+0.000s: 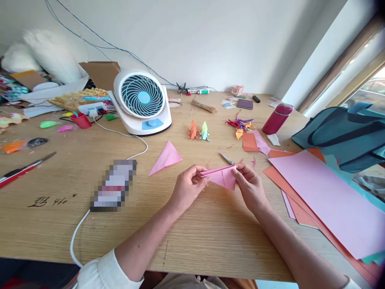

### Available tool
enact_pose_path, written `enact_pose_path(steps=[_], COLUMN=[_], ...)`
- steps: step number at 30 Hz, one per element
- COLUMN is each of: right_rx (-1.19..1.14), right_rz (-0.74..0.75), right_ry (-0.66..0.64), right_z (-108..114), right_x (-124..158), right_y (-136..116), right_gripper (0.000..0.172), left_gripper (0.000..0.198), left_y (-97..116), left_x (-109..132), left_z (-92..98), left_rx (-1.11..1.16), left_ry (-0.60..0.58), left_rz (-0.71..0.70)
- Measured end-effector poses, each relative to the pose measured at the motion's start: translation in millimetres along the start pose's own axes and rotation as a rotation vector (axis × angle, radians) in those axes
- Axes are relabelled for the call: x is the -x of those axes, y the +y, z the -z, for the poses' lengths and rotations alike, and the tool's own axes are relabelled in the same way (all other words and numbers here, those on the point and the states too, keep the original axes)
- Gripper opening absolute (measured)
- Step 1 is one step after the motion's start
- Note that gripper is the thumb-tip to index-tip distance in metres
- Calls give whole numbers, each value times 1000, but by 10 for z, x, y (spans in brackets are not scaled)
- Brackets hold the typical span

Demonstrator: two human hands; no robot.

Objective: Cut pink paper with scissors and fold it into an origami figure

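Observation:
Between my two hands, a little above the table, is a piece of folded pink paper (224, 178) with several layers and a creased, pointed shape. My left hand (191, 182) pinches its narrow left tip between thumb and fingers. On the other side, my right hand (248, 185) grips the wider right end, the thumb on the near face. Just behind the paper lies a pair of scissors (226, 158), only its blade end showing; the rest is hidden. A second pink paper triangle (166, 158) rests on the table to the left of my left hand.
Beyond my hands stand an orange paper figure (193, 130) and a green one (205, 131). Coloured sheets (327, 192), a dark red bottle (277, 119) and a teal bag (339, 134) are at right. A white fan (143, 102) and a corded phone (114, 185) stand left.

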State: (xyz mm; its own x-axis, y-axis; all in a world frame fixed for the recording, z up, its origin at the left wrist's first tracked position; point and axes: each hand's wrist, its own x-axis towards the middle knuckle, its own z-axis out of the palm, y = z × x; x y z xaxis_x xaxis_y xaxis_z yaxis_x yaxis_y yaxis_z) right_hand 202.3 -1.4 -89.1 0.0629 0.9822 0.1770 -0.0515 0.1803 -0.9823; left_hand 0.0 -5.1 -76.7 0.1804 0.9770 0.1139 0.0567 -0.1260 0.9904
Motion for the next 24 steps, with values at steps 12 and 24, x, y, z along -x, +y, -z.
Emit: enact_pose_path(steps=[12,24], right_rx=[-37,-17], right_rz=[2,34], right_ry=[-70,-98], right_z=[-44,-48], right_x=[36,56], right_y=[23,-21], right_gripper=[23,20], left_gripper=[20,18], left_y=[9,46], left_x=[-2,-3], left_z=[-4,-10], left_rx=[134,141], left_ry=[68,110], left_rz=[-63,-34])
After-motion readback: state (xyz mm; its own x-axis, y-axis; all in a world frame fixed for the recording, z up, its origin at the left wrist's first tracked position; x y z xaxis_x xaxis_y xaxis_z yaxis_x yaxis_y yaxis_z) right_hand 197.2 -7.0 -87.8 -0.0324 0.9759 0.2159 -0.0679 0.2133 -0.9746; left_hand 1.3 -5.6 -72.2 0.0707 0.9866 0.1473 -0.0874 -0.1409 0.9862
